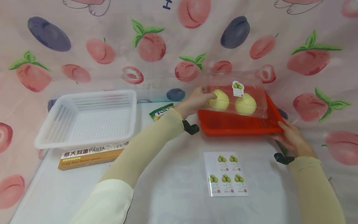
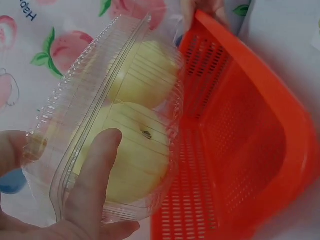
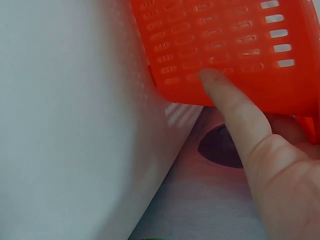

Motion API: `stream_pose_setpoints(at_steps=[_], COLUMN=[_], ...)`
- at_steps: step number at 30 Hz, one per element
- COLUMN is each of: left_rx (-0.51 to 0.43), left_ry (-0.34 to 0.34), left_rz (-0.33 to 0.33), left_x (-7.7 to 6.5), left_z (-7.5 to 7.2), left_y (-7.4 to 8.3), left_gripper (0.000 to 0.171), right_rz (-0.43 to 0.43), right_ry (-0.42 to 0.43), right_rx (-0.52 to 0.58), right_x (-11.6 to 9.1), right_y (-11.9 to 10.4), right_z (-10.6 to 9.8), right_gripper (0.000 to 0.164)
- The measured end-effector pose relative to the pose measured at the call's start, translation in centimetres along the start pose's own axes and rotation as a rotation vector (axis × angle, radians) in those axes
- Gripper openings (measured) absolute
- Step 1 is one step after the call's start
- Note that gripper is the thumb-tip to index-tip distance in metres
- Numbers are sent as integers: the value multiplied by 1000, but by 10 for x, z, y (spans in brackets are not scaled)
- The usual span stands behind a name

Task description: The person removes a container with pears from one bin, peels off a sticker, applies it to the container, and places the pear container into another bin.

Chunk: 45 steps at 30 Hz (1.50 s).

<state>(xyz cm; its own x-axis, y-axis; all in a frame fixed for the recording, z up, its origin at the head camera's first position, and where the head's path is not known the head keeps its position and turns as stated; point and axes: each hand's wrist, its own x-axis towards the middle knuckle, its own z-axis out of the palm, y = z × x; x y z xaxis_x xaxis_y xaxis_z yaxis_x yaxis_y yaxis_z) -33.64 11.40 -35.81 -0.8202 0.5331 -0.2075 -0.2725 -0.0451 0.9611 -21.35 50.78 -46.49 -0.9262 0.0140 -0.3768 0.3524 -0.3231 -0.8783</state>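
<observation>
My left hand (image 1: 194, 100) holds the left end of a clear plastic clamshell box (image 1: 258, 104), with thumb and fingers on opposite faces in the left wrist view. Inside lie two pale yellow, apple-like fruits (image 1: 245, 104) (image 2: 129, 155). A small fruit-printed label (image 1: 238, 89) is stuck on the box's lid. The box is tilted above a red slotted basket (image 1: 232, 128). At the basket's right end, my right hand (image 1: 293, 138) grips the rim, one finger (image 3: 235, 107) lying along the outer wall in the right wrist view.
A sheet of matching labels (image 1: 227, 174) lies in front of the basket. To the left stands a white basket (image 1: 128, 124), with a pasta box (image 1: 89, 157) before it. A green packet (image 1: 160, 111) is partly behind my left forearm. Fruit-patterned cloth (image 1: 151, 68) hangs behind the table.
</observation>
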Motion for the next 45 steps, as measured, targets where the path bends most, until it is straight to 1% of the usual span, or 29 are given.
stream_pose_setpoints(at_steps=[4,6,9,11,12,13,15,18,20,23,28,31,36,39,43,45], left_rx=[-69,-72,-31,10,51,99,105,67,-13,-16,-36,-52,-71,12,234,280], left_ry=[11,22,45,59,78,101,113,126,108,125,142,146,141,158,195,196], left_rz=[-41,-48,-68,-81,-82,-82,-97,-122,-154,-169,-175,-192,-239,-266,-278,-279], left_x=[23,32,42,47,49,50,53,54,57,61,66,67,66,68,72,75], left_z=[10,15,20,21,22,24,28,35,39,43,45,46,49,50,49,48], left_y=[-10,-14,-20,-24,-27,-29,-33,-39,-42,-46,-53,-57,-58,-55,-52,-52], left_gripper=[68,64,55,48,44,42,40,46,56,63,53,49,54,50,40,37], right_rz=[7,3,-6,-20,-24,-29,-32,-22,-16,-8,3,4,-11,-19,-22,-31], right_ry=[8,8,13,0,-4,-13,-21,-5,11,21,42,40,18,21,19,6], right_rx=[-22,-20,-32,-29,-28,-21,-16,-16,-23,-24,-42,-44,-49,-68,-84,-77], right_x=[1,1,0,0,0,0,0,0,0,0,1,2,3,3,2,1], right_y=[1,1,1,1,1,0,0,-1,-2,-3,-4,-2,-1,-1,-1,-2], right_z=[1,0,-1,-1,-1,-1,0,1,1,0,2,3,4,4,3,2], right_gripper=[74,73,73,72,72,72,71,71,72,73,74,73,70,69,69,68])
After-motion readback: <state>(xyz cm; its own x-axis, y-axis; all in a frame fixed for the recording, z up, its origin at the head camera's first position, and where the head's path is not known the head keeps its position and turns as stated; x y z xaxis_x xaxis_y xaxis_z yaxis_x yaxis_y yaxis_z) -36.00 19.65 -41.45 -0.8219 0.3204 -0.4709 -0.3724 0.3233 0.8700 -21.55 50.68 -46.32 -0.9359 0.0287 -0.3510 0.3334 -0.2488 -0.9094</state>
